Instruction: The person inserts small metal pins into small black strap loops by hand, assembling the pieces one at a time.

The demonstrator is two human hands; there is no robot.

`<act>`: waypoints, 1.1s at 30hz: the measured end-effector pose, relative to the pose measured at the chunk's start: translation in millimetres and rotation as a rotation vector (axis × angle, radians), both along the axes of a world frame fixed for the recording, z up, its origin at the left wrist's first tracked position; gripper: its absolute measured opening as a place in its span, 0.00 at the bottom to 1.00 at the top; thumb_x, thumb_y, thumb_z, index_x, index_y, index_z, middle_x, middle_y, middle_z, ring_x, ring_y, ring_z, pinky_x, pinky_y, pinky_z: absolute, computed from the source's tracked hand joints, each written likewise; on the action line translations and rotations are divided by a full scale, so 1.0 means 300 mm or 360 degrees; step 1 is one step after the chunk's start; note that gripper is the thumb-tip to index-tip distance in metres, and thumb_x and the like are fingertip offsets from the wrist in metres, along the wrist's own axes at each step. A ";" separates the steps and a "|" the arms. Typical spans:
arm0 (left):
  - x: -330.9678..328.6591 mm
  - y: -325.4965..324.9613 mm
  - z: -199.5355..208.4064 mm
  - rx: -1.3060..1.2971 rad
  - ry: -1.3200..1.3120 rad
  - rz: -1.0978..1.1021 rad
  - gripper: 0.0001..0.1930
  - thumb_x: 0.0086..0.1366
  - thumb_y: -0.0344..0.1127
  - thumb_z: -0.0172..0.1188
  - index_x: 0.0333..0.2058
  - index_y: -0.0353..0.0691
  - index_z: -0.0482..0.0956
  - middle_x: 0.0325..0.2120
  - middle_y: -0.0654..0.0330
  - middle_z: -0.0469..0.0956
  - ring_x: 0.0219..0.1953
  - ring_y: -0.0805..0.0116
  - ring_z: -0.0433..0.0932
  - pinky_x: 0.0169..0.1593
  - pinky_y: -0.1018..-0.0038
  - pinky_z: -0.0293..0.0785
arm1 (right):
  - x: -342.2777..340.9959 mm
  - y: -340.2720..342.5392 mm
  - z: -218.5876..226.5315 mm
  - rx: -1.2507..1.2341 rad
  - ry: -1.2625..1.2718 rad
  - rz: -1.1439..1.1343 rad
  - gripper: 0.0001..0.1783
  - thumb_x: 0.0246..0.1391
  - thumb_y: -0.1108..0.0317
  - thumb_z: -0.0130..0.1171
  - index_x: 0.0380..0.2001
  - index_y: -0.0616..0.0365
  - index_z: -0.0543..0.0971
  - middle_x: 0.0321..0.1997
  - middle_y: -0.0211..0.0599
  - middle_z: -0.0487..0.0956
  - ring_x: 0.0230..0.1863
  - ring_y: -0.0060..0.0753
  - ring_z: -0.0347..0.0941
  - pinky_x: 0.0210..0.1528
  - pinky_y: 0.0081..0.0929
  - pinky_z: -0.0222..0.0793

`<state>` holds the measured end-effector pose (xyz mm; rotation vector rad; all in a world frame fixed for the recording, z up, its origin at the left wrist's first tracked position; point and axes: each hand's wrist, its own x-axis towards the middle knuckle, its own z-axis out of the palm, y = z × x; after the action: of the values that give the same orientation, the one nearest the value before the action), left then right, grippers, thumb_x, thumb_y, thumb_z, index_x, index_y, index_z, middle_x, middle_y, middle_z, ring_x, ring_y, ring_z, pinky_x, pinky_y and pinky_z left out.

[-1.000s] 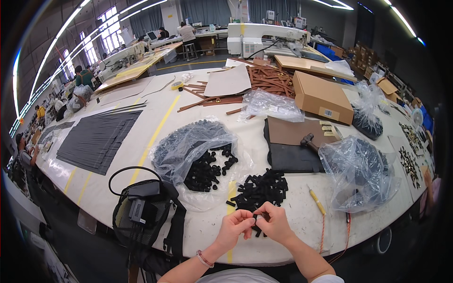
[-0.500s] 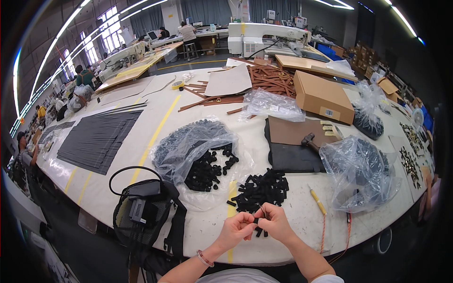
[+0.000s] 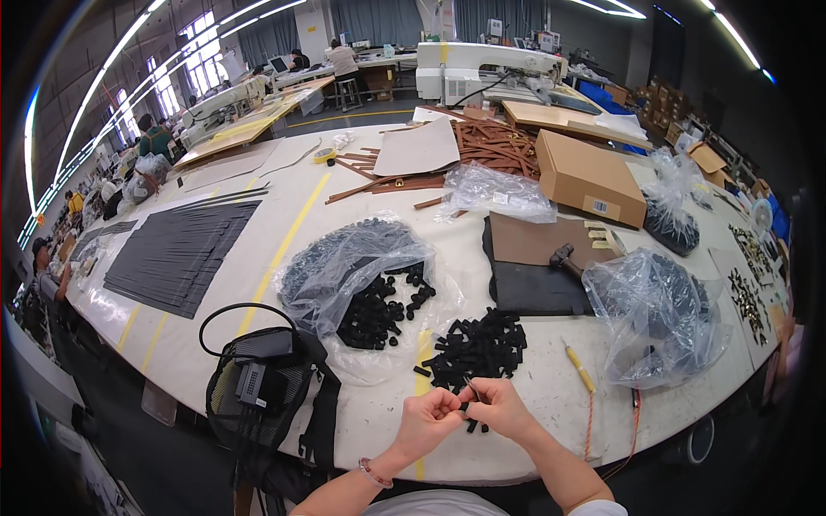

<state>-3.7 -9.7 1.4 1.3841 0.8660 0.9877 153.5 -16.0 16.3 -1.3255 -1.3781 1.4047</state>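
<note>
Head view, and on the far left black strips (image 3: 185,258) lie side by side on the table (image 3: 533,421). Next, a mesh bag (image 3: 220,400) with a grey device (image 3: 251,384); whether in it or on it, I can't tell. Now a clear bag (image 3: 314,279), mouth open, black knobs (image 3: 370,320) inside and spilling out! Centre stage, the left hand (image 3: 424,421) pinches a small black piece (image 3: 465,407), mostly hidden between the fingertips, just on the near side of a loose black pile (image 3: 476,346). Across from it, the right hand (image 3: 497,413) pinches there too, plus something thin and dark, too small to name. Rightward, a carton (image 3: 589,179), shut, contents hidden; a big clear bag (image 3: 654,322), bulging with dark, blurred contents; and beyond, a gathered bag (image 3: 673,224), dark stuff at its bottom.
</note>
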 end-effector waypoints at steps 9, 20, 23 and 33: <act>-0.016 0.010 0.030 -0.0046 0.0081 -0.0155 0.03 0.49 0.22 0.55 0.23 0.33 0.70 0.15 0.70 0.69 0.15 0.90 0.63 0.16 0.89 0.57 | 0.036 -0.005 0.027 -0.0356 0.0669 0.0204 0.05 0.35 0.74 0.55 0.20 0.61 0.70 0.17 0.29 0.71 0.15 0.10 0.57 0.15 0.13 0.53; 0.029 0.031 0.001 0.1402 0.0820 0.0459 0.05 0.48 0.22 0.56 0.22 0.34 0.68 0.14 0.68 0.70 0.15 0.86 0.68 0.16 0.85 0.63 | -0.031 -0.011 0.003 0.0214 -0.0002 -0.0270 0.07 0.38 0.74 0.55 0.17 0.64 0.68 0.13 0.24 0.66 0.16 0.10 0.58 0.17 0.14 0.54; 0.017 0.042 -0.006 0.0116 0.0099 0.0219 0.05 0.48 0.22 0.54 0.22 0.34 0.67 0.16 0.63 0.71 0.15 0.83 0.70 0.17 0.84 0.64 | -0.013 -0.016 0.045 0.0254 -0.0051 -0.0184 0.06 0.38 0.74 0.55 0.18 0.64 0.69 0.12 0.25 0.66 0.16 0.11 0.58 0.17 0.14 0.54; 0.045 0.031 -0.013 0.0890 0.0421 0.0286 0.04 0.49 0.21 0.53 0.25 0.31 0.67 0.16 0.62 0.71 0.16 0.84 0.68 0.17 0.84 0.64 | -0.021 0.009 0.028 0.0502 -0.0401 -0.0290 0.02 0.37 0.76 0.52 0.20 0.64 0.72 0.13 0.23 0.68 0.15 0.09 0.58 0.16 0.13 0.53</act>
<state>9.7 -0.3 -2.5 1.9699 0.9622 1.2642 147.2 -13.3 24.7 -1.4070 -1.5252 0.8798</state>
